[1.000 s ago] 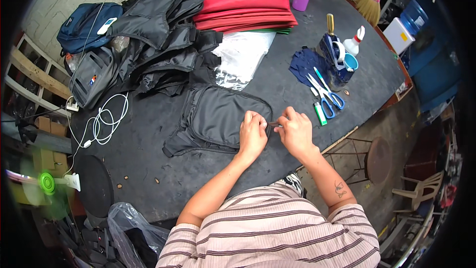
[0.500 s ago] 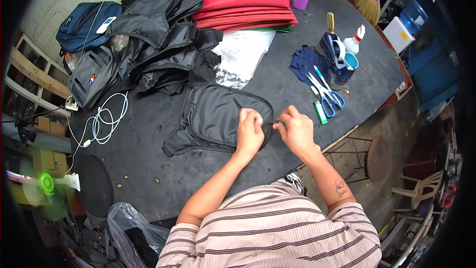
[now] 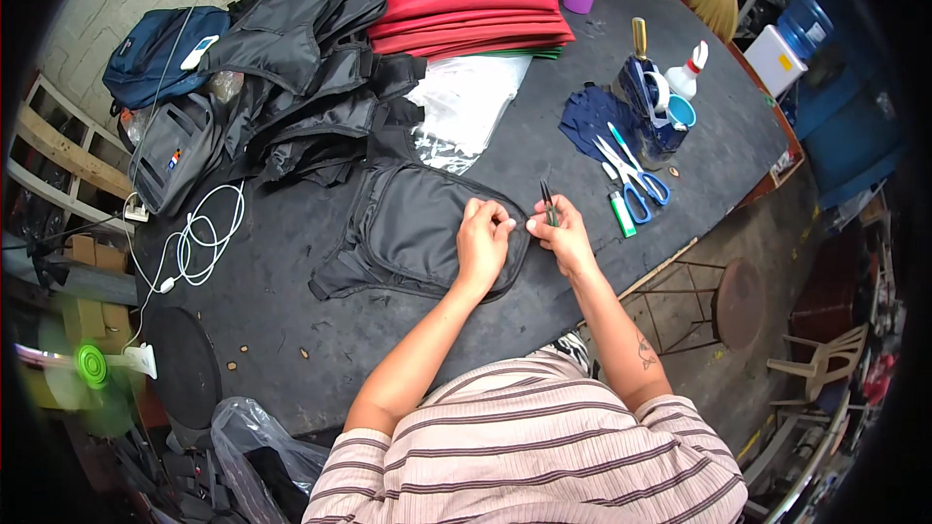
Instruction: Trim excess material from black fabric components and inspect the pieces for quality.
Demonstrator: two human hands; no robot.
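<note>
A black bag [image 3: 413, 218] with a zipped, rounded panel lies flat on the dark table in front of me. Over its right part, my left hand [image 3: 482, 243] is closed in a pinch; whatever sits between the fingertips is too small to make out. My right hand [image 3: 563, 238], just off the bag's right edge, grips small dark thread snips [image 3: 547, 196], their two narrow points turned away from me and slightly apart. The fingertips of both hands are close together.
Blue-handled scissors [image 3: 636, 184], a green lighter [image 3: 622, 214] and a tape dispenser [image 3: 652, 121] lie to the right. Black bags [image 3: 301, 68] pile up at the back left, beside folded red fabric [image 3: 466, 0] and clear plastic bags [image 3: 466, 102]. A white cable [image 3: 209, 243] coils at left.
My right hand has turned, so the snips now point away from me instead of toward the left hand. The left hand stays pinched above the bag. The whole view has shifted slightly.
</note>
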